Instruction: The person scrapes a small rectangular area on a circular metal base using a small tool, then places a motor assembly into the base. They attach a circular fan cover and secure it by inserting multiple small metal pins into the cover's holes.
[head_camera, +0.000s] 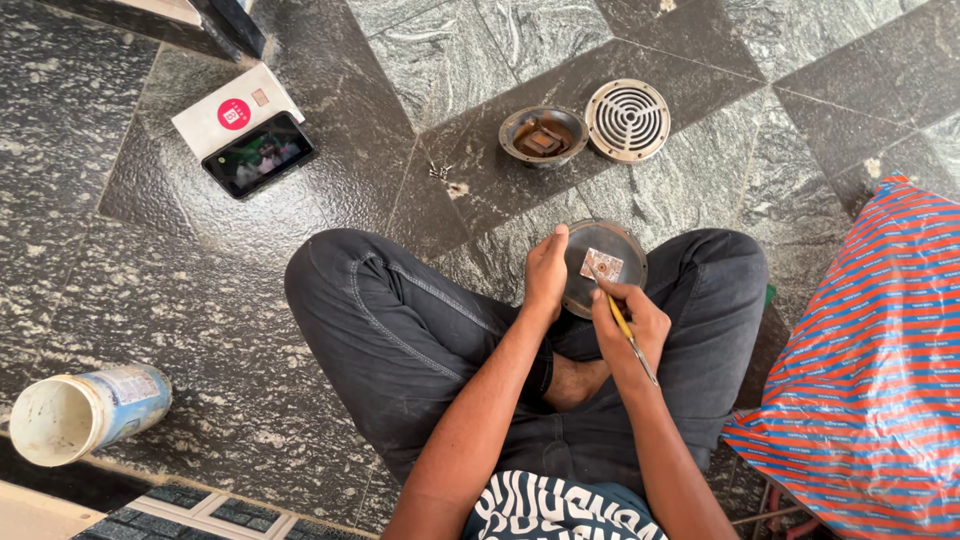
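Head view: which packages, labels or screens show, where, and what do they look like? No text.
Smartphone: on the floor upper left, dark slab, screen lit, lying partly on the box.
Box: white, flat, rectangular, with a round pink-red mark and a small tan square.
Plastic jar: on its side lower left, white, open mouth, blue label.
Woven sack: right edge, striped red, blue and white.

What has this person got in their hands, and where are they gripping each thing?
The left hand grips a round metal disc by its left rim. The right hand holds a thin yellow-handled tool partway along its shaft, pen-style, tip on the disc.
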